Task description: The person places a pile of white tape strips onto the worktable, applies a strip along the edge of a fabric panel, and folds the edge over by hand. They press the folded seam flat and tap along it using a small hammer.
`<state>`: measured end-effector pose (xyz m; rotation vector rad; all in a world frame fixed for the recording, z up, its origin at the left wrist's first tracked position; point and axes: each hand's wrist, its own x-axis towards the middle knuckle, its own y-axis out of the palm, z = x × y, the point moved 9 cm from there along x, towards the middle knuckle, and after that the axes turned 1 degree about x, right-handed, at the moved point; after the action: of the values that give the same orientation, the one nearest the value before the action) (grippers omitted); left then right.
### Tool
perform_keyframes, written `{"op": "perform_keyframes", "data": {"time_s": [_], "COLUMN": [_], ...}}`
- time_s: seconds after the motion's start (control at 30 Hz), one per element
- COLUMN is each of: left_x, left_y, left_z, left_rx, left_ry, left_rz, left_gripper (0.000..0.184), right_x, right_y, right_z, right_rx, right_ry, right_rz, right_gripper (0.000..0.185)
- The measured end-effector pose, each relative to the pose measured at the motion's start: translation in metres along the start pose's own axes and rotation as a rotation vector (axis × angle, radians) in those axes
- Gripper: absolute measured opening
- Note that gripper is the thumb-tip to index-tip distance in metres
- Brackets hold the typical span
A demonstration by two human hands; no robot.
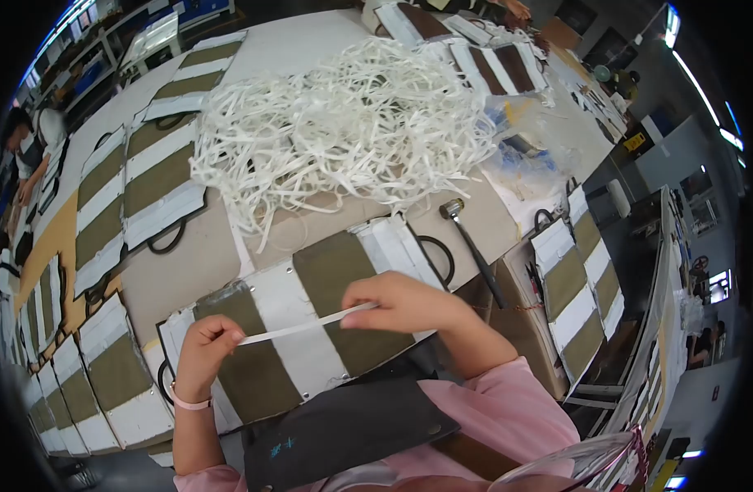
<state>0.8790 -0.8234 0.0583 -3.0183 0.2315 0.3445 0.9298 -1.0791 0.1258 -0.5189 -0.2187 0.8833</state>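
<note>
A narrow white strip (298, 330) is stretched between my two hands. One end is pinched in my left hand (206, 351), which wears a light band at the wrist, and the other in my right hand (397, 302). Under them lies a bag (335, 266) with olive and white stripes, dark edges and black loop handles (439, 256) at its ends. Small metal rivets show on its white middle stripe. Beyond the bag, a big tangled heap of white strips (344, 123) covers much of the table (188, 275).
A hammer (475, 246) lies right of the bag. Similar striped bags (163, 176) lie at left, more (573, 279) at right. Brown-and-white pieces (499, 70) and clear plastic (532, 152) sit at the back right. Another person (36, 152) is at far left.
</note>
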Motion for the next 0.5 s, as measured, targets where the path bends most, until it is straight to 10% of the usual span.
{"op": "perform_keyframes", "data": {"time_s": [0.3,0.5], "left_x": [-0.048,-0.064], "left_y": [-0.065,-0.099], "left_z": [0.058,0.059], "left_rx": [-0.101,0.461], "left_ry": [-0.082,0.006], "left_rz": [-0.288,-0.565], "left_gripper": [0.014,0.021], "right_x": [-0.022,-0.015], "right_y": [-0.042,-0.039], "right_z": [-0.096,-0.154], "right_rx": [-0.193,-0.254], "right_ry": [0.427,0.546], "right_rz": [-0.238,-0.222], "right_gripper": [0.018,0.022]}}
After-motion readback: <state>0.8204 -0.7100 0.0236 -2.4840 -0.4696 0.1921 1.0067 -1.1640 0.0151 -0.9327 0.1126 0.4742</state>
